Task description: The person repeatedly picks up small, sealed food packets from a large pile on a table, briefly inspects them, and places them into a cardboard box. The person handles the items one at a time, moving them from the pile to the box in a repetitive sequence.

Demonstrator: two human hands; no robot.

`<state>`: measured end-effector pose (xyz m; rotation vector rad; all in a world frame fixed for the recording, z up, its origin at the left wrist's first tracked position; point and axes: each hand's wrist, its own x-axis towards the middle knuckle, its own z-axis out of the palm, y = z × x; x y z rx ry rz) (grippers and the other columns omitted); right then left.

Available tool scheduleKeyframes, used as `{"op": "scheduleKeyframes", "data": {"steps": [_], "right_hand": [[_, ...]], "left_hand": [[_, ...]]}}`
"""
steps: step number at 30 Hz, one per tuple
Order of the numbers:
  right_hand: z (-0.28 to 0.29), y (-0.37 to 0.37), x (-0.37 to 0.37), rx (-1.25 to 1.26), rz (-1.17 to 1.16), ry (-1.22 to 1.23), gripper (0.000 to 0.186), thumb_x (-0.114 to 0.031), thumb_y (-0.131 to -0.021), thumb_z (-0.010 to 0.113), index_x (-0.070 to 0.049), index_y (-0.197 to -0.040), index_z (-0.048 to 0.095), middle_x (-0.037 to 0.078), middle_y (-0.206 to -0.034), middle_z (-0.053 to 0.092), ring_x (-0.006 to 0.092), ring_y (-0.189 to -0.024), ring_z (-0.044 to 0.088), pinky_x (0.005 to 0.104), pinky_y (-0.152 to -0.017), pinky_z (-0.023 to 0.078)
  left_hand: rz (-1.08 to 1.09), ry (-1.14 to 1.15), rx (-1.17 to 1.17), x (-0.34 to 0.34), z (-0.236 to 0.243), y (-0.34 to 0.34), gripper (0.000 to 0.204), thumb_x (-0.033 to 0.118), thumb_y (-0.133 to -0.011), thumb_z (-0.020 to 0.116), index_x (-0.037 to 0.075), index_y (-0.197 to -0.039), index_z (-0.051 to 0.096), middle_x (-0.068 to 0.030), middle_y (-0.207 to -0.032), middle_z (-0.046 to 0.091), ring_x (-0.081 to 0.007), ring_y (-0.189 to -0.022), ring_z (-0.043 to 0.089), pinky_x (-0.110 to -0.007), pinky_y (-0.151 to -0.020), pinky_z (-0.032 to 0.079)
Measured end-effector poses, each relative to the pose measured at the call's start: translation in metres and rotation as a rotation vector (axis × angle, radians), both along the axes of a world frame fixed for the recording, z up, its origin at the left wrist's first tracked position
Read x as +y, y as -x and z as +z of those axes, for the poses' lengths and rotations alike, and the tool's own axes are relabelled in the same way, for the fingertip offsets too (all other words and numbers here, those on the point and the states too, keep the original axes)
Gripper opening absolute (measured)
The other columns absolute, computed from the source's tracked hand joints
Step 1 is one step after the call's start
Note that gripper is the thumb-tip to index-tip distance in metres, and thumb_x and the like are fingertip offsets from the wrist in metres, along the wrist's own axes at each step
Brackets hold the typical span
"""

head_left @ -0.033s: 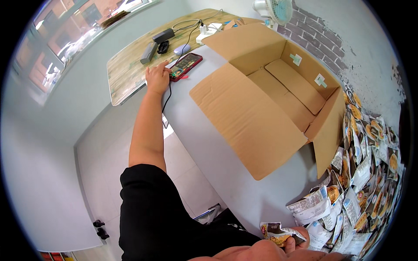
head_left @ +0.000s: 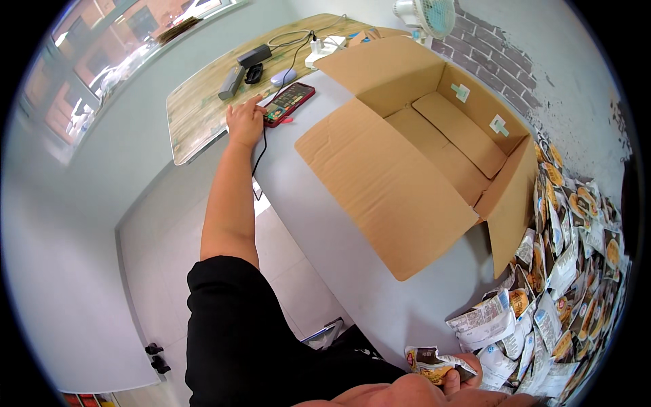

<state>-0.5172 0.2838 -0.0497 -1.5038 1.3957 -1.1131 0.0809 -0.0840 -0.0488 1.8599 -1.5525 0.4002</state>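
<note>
My left hand [head_left: 245, 121] reaches across to a red-cased phone [head_left: 290, 103] on the grey table, its fingers loosely spread at the screen's left edge, not gripping it. Low in the view, my right hand [head_left: 462, 374] grips a brown-and-white food packet [head_left: 428, 361]. Beside it, a large pile of similar packets [head_left: 563, 258] runs up the right side. An open cardboard box [head_left: 386, 197] with flaps out lies right of the phone; I see its bare inside bottom.
A wooden desk [head_left: 190, 115] at the back holds grey blocks [head_left: 232, 83], a black case [head_left: 254, 73], a lilac oval object [head_left: 283, 76], a white power strip [head_left: 327, 50] and cables. A fan [head_left: 434, 17] stands by the brick-patterned wall. A window [head_left: 122, 54] is at upper left.
</note>
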Motion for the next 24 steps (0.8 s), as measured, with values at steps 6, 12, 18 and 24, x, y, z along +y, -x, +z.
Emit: {"op": "scheduleKeyframes", "data": {"steps": [6,12,18,24], "right_hand": [[0.005,-0.005,0.001,-0.086,-0.027,-0.068,0.035,-0.032,-0.090,0.058,0.001,-0.098,0.050,0.008,-0.086,0.055,0.0133,-0.075,0.050,0.0297,-0.071,0.041],[0.013,-0.006,-0.002,-0.048,0.015,-0.044,0.035,-0.031,-0.090,0.059,0.002,-0.100,0.051,0.007,-0.086,0.055,0.0122,-0.076,0.050,0.0285,-0.070,0.041],[0.008,-0.007,-0.002,-0.069,-0.062,-0.063,0.027,-0.019,-0.083,0.064,0.003,-0.096,0.055,0.011,-0.088,0.058,0.0177,-0.080,0.055,0.0323,-0.075,0.045],[0.002,-0.007,0.001,-0.076,-0.112,-0.021,0.022,-0.014,-0.084,0.064,0.003,-0.095,0.057,0.009,-0.085,0.060,0.0144,-0.076,0.056,0.0299,-0.068,0.047]], "left_hand": [[-0.002,0.074,0.068,0.005,0.002,-0.005,0.041,0.010,-0.078,0.044,0.016,-0.115,0.059,0.0032,-0.096,0.069,-0.0212,-0.104,0.056,-0.051,-0.109,0.019],[-0.017,0.140,0.089,0.017,0.009,0.001,0.041,0.009,-0.078,0.044,0.015,-0.115,0.059,0.0027,-0.097,0.069,-0.0223,-0.105,0.056,-0.052,-0.108,0.019],[0.006,0.151,0.103,0.046,0.013,0.003,0.041,0.008,-0.077,0.044,0.013,-0.115,0.059,0.0010,-0.098,0.069,-0.0246,-0.103,0.057,-0.051,-0.107,0.023],[-0.224,0.368,0.462,0.067,0.031,0.056,0.036,0.003,-0.083,0.045,0.005,-0.117,0.056,-0.0075,-0.101,0.068,-0.0188,-0.096,0.060,-0.034,-0.089,0.043]]}}
